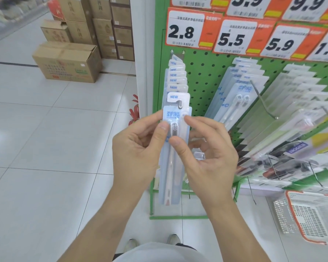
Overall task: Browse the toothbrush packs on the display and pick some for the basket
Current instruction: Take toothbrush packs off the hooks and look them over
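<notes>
Between my two hands I am holding a toothbrush pack (175,157) upright: my left hand (135,148) is pinching its left edge, my right hand (209,150) pinching its right. Just behind them, more packs are hanging on a green pegboard (203,72); a white basket (309,216) is sitting low to the right.

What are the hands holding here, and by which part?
Both the left hand and right hand pinch one toothbrush pack near its top, at the brush-head end; its lower part hangs free.
</notes>
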A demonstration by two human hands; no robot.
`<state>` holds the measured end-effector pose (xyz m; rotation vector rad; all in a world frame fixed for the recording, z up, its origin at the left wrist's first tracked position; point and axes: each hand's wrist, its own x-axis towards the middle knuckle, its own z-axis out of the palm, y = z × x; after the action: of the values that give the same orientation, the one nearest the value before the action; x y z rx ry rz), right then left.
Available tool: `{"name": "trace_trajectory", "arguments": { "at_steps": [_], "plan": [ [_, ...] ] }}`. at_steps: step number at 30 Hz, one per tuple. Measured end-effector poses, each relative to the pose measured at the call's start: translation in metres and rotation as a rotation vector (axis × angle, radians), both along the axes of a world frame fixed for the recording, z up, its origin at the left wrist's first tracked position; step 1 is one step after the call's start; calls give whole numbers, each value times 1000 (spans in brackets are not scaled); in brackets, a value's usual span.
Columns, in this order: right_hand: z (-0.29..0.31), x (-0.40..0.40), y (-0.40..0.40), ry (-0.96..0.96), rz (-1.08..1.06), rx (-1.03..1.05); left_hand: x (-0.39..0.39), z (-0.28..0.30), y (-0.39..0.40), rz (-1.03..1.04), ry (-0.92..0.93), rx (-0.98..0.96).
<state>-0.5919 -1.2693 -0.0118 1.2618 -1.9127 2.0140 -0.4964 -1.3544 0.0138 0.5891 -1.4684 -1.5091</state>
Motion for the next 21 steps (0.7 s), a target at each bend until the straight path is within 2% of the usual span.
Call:
{"name": "trace_trajectory", "arguments": {
  "at_steps": [9,21],
  "plan": [
    [-4,-19,-28,8,-45,0,-18,-5,-25,149,-207,-302],
    [0,-32,-53,-57,-72,51,-41,-6,-48,196,-212,-327]
  ]
}}
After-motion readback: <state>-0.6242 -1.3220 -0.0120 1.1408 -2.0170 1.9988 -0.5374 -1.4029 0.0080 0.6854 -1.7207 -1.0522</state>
